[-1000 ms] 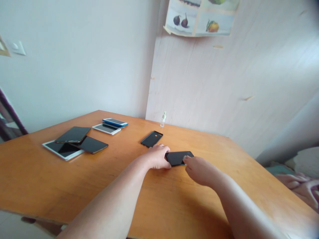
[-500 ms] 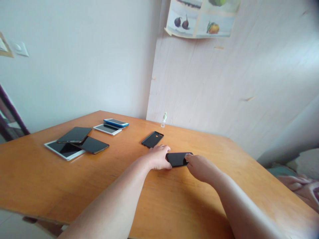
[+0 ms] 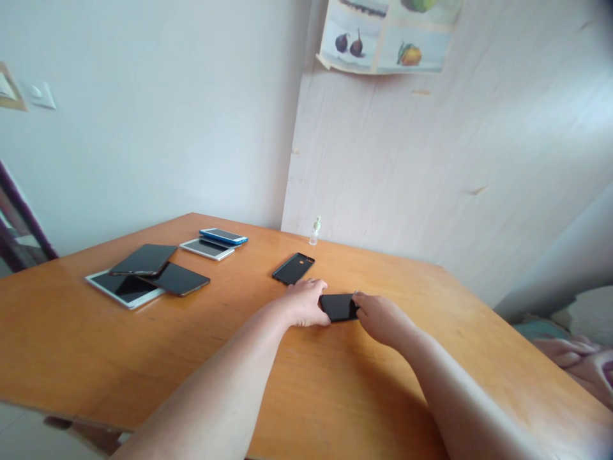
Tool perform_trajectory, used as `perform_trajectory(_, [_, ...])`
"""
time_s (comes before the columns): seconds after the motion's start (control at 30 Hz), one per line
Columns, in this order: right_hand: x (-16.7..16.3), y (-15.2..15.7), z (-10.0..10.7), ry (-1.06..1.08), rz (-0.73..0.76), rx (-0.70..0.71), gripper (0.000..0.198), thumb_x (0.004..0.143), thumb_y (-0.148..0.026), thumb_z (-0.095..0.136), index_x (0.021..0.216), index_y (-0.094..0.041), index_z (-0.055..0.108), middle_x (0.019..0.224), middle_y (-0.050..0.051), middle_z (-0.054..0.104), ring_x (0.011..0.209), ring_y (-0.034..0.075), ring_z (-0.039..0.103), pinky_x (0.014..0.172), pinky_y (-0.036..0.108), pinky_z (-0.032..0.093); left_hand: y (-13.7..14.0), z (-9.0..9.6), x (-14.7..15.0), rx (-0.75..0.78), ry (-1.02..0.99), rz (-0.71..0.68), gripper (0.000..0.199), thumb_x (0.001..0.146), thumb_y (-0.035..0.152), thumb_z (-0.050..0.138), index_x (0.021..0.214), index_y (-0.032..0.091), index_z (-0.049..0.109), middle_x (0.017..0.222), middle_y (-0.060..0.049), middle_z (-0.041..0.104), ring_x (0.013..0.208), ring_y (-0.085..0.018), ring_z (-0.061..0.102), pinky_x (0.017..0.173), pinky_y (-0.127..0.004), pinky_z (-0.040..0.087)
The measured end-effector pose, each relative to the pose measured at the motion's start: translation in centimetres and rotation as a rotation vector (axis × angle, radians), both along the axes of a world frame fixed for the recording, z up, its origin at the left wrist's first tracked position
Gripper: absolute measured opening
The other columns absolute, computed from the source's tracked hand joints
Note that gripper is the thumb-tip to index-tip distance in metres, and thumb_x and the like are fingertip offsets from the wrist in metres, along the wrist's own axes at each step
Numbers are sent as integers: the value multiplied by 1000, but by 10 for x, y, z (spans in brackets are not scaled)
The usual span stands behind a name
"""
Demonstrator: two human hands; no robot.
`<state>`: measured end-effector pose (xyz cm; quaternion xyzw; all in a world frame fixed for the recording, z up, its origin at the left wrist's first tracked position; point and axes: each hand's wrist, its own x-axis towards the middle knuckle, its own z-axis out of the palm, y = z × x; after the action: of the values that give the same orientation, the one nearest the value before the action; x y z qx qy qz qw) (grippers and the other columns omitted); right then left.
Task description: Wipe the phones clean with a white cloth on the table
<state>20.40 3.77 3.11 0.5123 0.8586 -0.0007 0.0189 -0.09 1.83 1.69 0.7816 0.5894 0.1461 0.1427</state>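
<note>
A black smartphone (image 3: 339,307) lies screen up on the wooden table, its long side running left to right. My left hand (image 3: 306,304) grips its left end, with the thumb at the near edge and the fingers at the far edge. Over the right part of the screen, my right hand (image 3: 380,317) has its fingers pressed together, touching the glass. A small pale bit shows at those fingertips, too small to name. Just beyond my left hand rests an empty black phone case (image 3: 294,268), its inside facing up.
A small clear spray bottle (image 3: 314,231) stands near the wall. At the left, two dark tablets (image 3: 143,259) overlap a white tablet (image 3: 108,287). Behind them a blue-edged phone (image 3: 223,236) lies partly on a white device (image 3: 205,248). The table (image 3: 201,345) has its near edge at lower left.
My right hand has shifted slightly, its fingertips moving left and toward the far edge of the screen. The left hand and the smartphone stay in place.
</note>
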Motion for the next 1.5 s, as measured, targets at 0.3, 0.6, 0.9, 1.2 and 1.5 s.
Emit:
perform_trajectory(0.3, [0,1,-1,67,72,7,40,87,-13,37,119,-13,62,126,14,63,117,23,57,97,32,40,0,0,-1,-9,-14,-5,78,58,50,71,127,26,46,128,-6,58,118,-30,52,93,-37,45])
perform_trajectory(0.6, [-14,-3,-5,115,167,17,41,86,-12,37,117,-16,63,125,10,63,116,21,57,99,30,39,3,-5,0,12,-29,26,85,55,51,71,132,24,43,130,-8,57,121,-32,52,91,-37,47])
perform_trajectory(0.9, [-36,-13,-2,229,356,-29,49,84,-10,38,126,-21,59,135,6,57,121,20,53,106,33,34,7,-10,0,-3,-32,58,114,53,50,73,148,21,17,140,-12,50,131,-35,43,101,-41,42])
perform_trajectory(1.2, [-13,-31,16,229,428,-118,43,86,-10,36,110,-25,68,118,1,68,106,19,61,93,29,43,4,-4,2,-14,-31,49,113,52,57,72,147,20,24,136,-11,54,126,-35,47,96,-39,45])
perform_trajectory(1.5, [2,16,-11,41,-29,24,38,89,-15,37,116,-14,63,126,15,62,114,25,59,96,34,41,3,-6,1,17,-17,34,97,54,47,69,141,23,34,134,-9,55,123,-33,50,93,-37,46])
